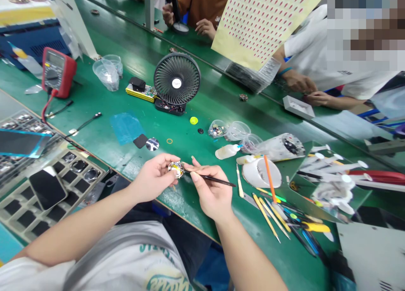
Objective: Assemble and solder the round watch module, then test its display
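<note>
Parts tray with black pockets (68,185) at left, along front edge of green workbench (190,143); left hand (152,177) curled, fingers pinching small round shiny metal part (176,169) just above bench front edge; right hand (212,192) half closed, thumb and fingers gripping thin black pick (218,180), tip at the part; white plastic cup (261,173) and yellow spudgers (267,215) just right

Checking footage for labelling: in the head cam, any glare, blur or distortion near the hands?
Head view: wide-angle distortion bends the green bench; left hand, right hand and thin black tool look sharp; glare on the round shiny part and shiny disc; pixelated patch top right.
</note>
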Tool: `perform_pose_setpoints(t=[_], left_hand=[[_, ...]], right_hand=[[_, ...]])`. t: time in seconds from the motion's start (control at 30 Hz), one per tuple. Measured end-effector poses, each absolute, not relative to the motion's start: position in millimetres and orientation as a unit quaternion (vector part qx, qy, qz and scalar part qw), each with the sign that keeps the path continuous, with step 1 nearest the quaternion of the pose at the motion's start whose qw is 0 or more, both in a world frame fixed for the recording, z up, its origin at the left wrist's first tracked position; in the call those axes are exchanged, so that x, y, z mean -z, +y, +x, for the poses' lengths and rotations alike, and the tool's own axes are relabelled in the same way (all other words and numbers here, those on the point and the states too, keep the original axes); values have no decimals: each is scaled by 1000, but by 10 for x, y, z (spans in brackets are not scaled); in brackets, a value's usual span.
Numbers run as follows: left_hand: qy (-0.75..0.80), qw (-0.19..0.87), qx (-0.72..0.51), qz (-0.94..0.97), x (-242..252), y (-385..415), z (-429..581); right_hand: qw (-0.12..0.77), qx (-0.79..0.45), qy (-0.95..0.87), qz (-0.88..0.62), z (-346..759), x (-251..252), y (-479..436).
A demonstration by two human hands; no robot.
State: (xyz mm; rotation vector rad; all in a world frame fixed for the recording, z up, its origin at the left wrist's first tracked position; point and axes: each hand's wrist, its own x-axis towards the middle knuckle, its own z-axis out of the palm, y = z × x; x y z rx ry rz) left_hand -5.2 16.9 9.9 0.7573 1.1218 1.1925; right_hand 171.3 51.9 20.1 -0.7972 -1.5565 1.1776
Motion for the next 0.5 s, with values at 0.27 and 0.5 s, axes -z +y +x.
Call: perform_pose_setpoints(t=[0.27,0.5], left_hand=[[489,602,-529,344,-81,145,-38],[502,588,-513,374,-40,127,-35]], right_hand=[[492,-445,-670,-332,1736,-213,526],[513,-409,-672,-343,1744,-242,527]])
